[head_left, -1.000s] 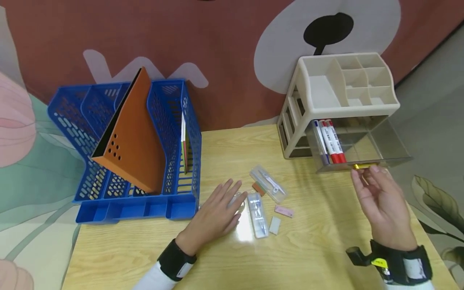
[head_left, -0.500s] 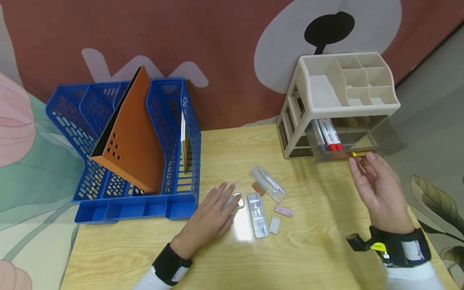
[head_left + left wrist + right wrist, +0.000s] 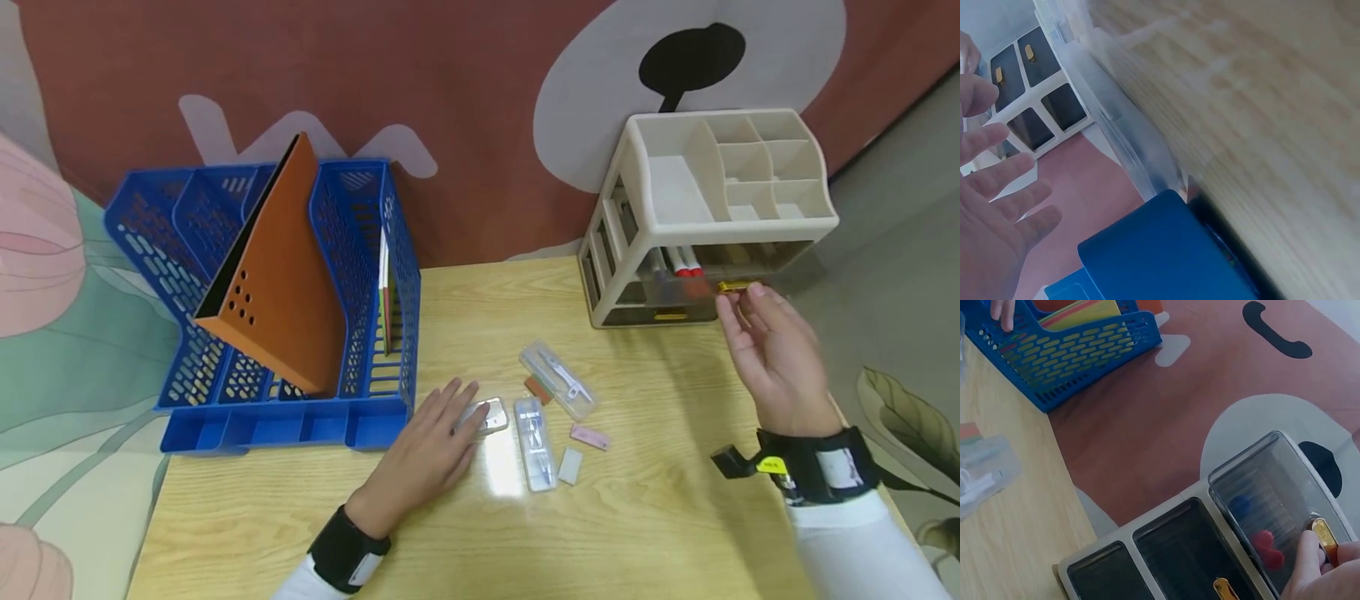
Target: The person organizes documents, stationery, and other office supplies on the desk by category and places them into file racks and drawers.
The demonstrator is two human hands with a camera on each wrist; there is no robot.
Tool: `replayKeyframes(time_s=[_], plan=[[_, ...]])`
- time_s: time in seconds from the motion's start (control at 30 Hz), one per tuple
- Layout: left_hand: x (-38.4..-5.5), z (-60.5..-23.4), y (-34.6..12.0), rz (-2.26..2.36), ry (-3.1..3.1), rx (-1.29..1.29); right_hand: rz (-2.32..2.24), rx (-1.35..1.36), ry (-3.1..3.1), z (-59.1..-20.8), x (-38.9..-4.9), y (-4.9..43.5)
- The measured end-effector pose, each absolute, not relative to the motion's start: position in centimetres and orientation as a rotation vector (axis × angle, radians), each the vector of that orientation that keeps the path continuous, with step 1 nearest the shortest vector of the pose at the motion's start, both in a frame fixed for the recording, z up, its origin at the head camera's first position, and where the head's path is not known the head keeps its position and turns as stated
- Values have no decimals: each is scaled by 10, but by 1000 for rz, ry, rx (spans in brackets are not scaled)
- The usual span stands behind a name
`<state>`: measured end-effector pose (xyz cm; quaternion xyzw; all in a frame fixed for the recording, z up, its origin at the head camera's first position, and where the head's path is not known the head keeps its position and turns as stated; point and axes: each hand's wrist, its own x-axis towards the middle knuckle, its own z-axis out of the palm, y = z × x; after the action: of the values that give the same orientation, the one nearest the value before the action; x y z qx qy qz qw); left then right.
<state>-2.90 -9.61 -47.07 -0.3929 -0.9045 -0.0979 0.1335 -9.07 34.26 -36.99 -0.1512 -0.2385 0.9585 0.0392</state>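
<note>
My right hand [image 3: 783, 362] pinches the gold handle [image 3: 732, 287] of a clear top drawer [image 3: 1272, 481], which sticks out a little from the cream desktop organizer [image 3: 727, 228]. Inside the drawer, red-capped markers [image 3: 684, 260] show near the left wall. On the wooden table, my left hand [image 3: 422, 454] lies with fingers extended over a small clear case [image 3: 492, 416], hiding part of it. To the right of that hand lie a long clear case [image 3: 535, 446], another clear case with a compass-like tool [image 3: 558, 379], a pink eraser [image 3: 589, 437] and a pale eraser [image 3: 570, 466].
A blue perforated file rack [image 3: 378, 425] stands at the left, with an orange binder [image 3: 281, 300] leaning in it and thin booklets [image 3: 386, 292] in its right slot. A small brown block [image 3: 537, 389] lies by the clear cases. Patterned fabric [image 3: 480, 125] hangs behind.
My right hand has pushed the drawer inward, hiding most of the markers and baring a lower drawer's gold handle. My left hand has slid slightly left, uncovering more of the small clear case.
</note>
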Motion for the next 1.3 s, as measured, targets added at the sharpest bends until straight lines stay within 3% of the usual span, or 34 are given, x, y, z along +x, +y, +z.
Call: replayKeyframes(time_s=[0.77,1.3], plan=[[-15,-478,-105,-341,-2686,-1102,2774,-518,-971,-367,-136,335],[-14,-475,-110,-332,-2719,-1078,2744,-566,-896,-384,-132,332]])
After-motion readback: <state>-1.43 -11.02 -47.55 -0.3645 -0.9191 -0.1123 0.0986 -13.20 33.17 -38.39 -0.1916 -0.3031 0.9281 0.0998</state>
